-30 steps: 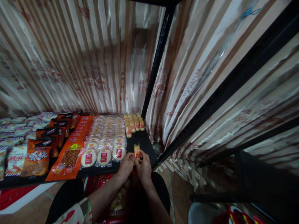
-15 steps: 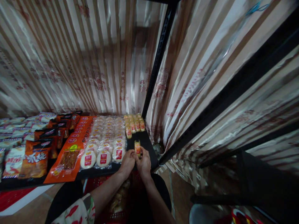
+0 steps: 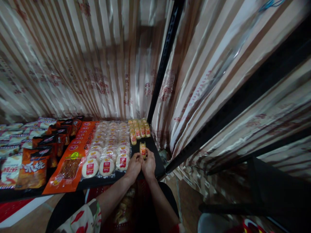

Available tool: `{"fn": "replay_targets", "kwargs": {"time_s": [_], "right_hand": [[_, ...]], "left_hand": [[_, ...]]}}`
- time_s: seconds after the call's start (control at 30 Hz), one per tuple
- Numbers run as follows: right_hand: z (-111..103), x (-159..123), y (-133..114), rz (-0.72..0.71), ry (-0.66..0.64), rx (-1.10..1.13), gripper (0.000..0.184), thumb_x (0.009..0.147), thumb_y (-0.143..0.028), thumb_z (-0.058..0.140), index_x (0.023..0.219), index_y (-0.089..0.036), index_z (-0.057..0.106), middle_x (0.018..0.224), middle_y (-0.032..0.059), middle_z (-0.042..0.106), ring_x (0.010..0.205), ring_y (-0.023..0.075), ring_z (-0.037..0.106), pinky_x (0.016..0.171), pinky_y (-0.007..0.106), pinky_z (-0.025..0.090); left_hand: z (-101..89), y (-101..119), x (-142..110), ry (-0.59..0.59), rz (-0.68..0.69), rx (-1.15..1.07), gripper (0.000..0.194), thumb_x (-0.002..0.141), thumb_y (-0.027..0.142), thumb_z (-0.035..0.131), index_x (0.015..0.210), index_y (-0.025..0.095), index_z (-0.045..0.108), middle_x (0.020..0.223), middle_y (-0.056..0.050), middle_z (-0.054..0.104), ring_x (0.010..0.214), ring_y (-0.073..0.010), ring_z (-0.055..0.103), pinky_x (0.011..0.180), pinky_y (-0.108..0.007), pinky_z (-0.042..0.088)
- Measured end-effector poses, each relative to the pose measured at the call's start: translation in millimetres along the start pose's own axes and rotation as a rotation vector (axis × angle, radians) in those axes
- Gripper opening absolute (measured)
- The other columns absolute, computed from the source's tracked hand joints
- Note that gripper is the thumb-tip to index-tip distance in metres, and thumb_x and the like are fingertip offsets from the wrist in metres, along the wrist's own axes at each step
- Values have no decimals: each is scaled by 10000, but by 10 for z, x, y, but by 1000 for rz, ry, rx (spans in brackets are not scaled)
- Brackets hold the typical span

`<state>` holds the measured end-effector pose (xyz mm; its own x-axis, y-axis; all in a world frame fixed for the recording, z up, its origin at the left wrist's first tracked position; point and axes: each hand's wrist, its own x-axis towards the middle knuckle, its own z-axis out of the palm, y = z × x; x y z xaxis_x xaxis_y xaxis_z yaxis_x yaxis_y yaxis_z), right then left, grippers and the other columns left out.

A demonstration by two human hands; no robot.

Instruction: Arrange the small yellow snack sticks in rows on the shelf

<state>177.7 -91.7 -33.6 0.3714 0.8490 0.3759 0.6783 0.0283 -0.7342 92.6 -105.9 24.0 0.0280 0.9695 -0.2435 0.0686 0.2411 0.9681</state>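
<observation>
A small yellow snack packet [image 3: 143,149] with a red and white label stands upright over the dark shelf. My right hand [image 3: 149,165] has its fingers closed around the packet's lower right side. My left hand [image 3: 134,166] is curled in at the lower left of it, fingertips closed at its edge and partly hidden. Just beyond, several matching yellow packets [image 3: 137,132] sit in short rows at the shelf's back corner. To the left of my hands lie columns of round white rice crackers [image 3: 107,166] in clear wrappers.
Further left on the black shelf [image 3: 155,149] lie orange stick-snack bags [image 3: 69,171], orange-and-black bags [image 3: 32,171] and white bags [image 3: 11,170]. A black post [image 3: 162,68] rises at the back corner. Striped curtain [image 3: 97,58] hangs behind. Below my arms, more packets [image 3: 123,207] lie in a red basket.
Both hands and the yellow packet have shifted slightly away from me, towards the rows behind. The packet looks more upright, and my left fingers are more curled. The view has moved slightly.
</observation>
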Motion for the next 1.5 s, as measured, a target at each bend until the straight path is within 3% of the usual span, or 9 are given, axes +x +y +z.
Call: {"fn": "replay_targets", "kwargs": {"time_s": [0.3, 0.5, 0.73, 1.0, 1.17, 1.5], "right_hand": [[136, 166, 1, -33, -8, -10, 392, 789, -224, 383, 1140, -130, 529, 1024, 128, 562, 978, 228, 491, 867, 352, 402], [200, 283, -13, -15, -13, 3, 395, 784, -246, 396, 1142, -141, 526, 1035, 125, 545, 980, 227, 489, 878, 360, 402], [322, 435, 18, -57, 16, -12, 421, 770, -244, 410, 1168, -140, 503, 1043, 122, 544, 992, 227, 480, 885, 370, 401], [433, 590, 82, -63, 18, -26, 442, 761, -232, 414, 1175, -101, 499, 1035, 144, 534, 997, 240, 478, 869, 378, 413], [459, 636, 54, -72, 7, 12, 437, 753, -225, 428, 1171, -122, 504, 1037, 129, 534, 987, 230, 485, 873, 374, 412], [530, 681, 58, -54, 19, 83, 381, 745, -240, 443, 1104, -138, 518, 1022, 118, 546, 978, 220, 495, 870, 364, 404]], "left_hand": [[39, 21, 122, 6, -15, -37, 305, 810, 326, 483, 1053, 157, 558, 1169, -113, 593, 1049, -187, 560, 917, -273, 403], [74, 15, 263, 11, -11, -71, 375, 821, 327, 451, 1136, 134, 518, 1196, -124, 576, 1088, -189, 540, 945, -279, 386], [102, -16, 420, 31, -16, -63, 474, 742, 231, 532, 1210, 173, 485, 1264, -78, 536, 1178, -198, 473, 996, -280, 338], [96, 38, 558, 26, -51, -48, 497, 761, 291, 519, 1242, 179, 462, 1299, -70, 504, 1208, -185, 445, 1003, -249, 323], [80, 71, 588, 12, -67, -60, 562, 780, 270, 480, 1309, 111, 377, 1362, -120, 419, 1249, -188, 395, 1027, -263, 299], [57, 37, 610, 29, -41, -67, 536, 787, 342, 491, 1287, 162, 428, 1359, -87, 429, 1245, -187, 401, 1033, -262, 296]]}}
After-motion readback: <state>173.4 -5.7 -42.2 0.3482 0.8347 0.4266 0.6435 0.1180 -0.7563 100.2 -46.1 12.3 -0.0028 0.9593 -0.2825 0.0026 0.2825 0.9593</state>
